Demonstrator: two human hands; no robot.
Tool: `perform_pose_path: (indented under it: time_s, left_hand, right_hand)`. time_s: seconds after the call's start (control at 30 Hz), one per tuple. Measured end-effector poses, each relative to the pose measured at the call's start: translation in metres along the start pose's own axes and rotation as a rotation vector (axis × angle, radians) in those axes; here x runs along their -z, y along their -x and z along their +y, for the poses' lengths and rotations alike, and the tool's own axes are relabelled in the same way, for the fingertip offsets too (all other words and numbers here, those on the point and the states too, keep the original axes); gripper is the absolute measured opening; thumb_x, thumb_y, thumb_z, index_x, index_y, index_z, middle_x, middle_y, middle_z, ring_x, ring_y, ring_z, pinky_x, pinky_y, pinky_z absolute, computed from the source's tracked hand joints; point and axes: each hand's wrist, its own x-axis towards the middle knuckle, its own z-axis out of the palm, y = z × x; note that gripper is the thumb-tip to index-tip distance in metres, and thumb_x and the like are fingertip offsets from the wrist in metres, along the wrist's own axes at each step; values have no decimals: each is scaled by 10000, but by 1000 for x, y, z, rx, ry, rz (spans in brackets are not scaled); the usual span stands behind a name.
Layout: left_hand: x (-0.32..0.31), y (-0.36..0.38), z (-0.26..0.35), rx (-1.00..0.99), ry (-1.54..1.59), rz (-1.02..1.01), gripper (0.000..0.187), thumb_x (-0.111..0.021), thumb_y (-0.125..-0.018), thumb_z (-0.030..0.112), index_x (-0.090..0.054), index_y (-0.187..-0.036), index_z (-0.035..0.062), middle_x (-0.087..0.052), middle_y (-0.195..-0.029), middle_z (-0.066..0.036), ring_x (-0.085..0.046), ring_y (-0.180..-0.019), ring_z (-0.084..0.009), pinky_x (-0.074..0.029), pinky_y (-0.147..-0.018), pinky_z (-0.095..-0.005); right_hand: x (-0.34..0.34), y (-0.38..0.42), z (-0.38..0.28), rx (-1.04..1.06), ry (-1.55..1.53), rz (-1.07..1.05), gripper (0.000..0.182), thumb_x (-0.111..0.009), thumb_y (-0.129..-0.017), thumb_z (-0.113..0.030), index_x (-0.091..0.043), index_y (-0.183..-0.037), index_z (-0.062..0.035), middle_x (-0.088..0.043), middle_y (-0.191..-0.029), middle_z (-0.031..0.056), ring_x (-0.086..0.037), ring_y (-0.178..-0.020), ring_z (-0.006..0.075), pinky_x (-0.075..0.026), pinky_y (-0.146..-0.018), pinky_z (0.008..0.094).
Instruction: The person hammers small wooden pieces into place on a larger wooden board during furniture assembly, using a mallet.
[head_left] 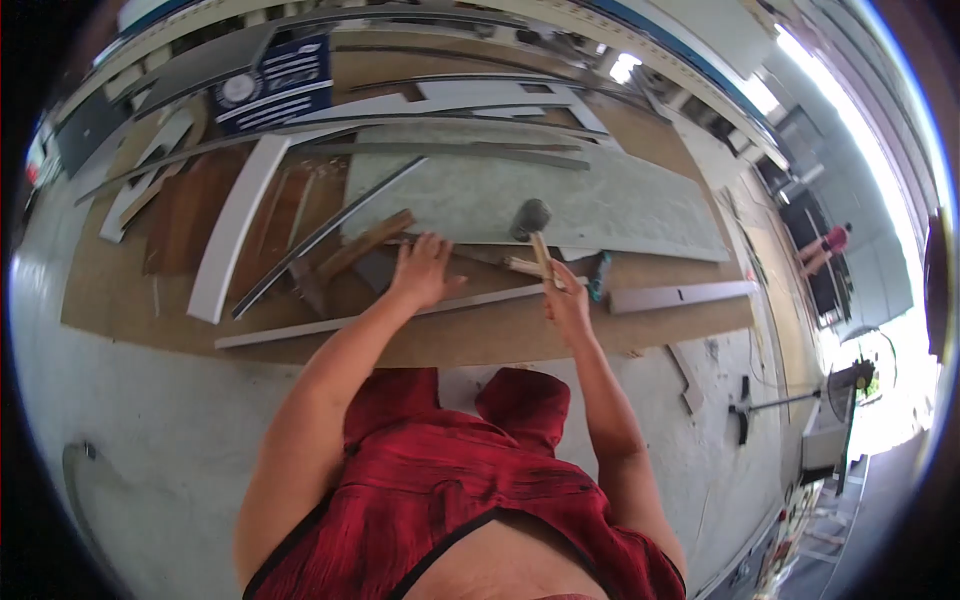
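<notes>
Strips and offcuts crowd the brown board point(450, 342): a white panel point(236, 235), a slanting metal strip point(330, 238), a wooden piece point(362, 246) and, beyond, a pale sheet point(630, 205). The right hand point(567, 300) is closed round the handle of a mallet point(533, 219), its head over the pale sheet's near side. The left hand point(424, 272) is open, fingers spread, beside the wooden piece; I can't tell what it touches. Bare board runs along the near edge.
</notes>
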Motion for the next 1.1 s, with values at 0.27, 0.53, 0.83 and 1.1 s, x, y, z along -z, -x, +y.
perform_pose_path:
  time_s: [0.27, 0.53, 0.83, 1.1]
  left_hand:
    - [-4, 1, -1, -5, -16, 39, 727, -447, -838, 536, -289, -1352, 47, -239, -1412, -149, -190, -1328, -290, -185, -1053, -515]
    - [-7, 3, -2, -20, -24, 51, 722, -451, -840, 525, -286, -1352, 42, -247, -1402, -157, -191, -1325, -297, -190, -1046, -530]
    - [-4, -1, -2, -20, -7, 19, 672, -456, -850, 494, -311, -1343, 60, -287, -1385, -146, -240, -1305, -297, -200, -1048, -510]
    - [53, 8, -55, 204, 29, 190, 499, -584, -805, 270, -441, -1257, 116, -466, -1203, -111, -398, -1180, -295, -319, -973, -463]
  right_hand:
    - [-12, 0, 2, -17, 45, -18, 426, -538, -866, -87, -467, -1281, -152, -459, -601, -1, -413, -457, 69, -347, -392, 222]
    - [-16, -2, 4, -9, 58, -3, 434, -540, -868, -93, -451, -1291, -130, -469, -623, 5, -429, -478, 72, -358, -399, 222]
    - [-23, 6, 5, -24, 94, -21, 432, -542, -860, -121, -464, -1284, -148, -494, -634, 4, -461, -504, 75, -385, -417, 235]
    - [-23, 5, -6, -81, 175, -3, 470, -556, -839, -95, -462, -1293, -175, -497, -649, 4, -462, -519, 84, -386, -417, 251]
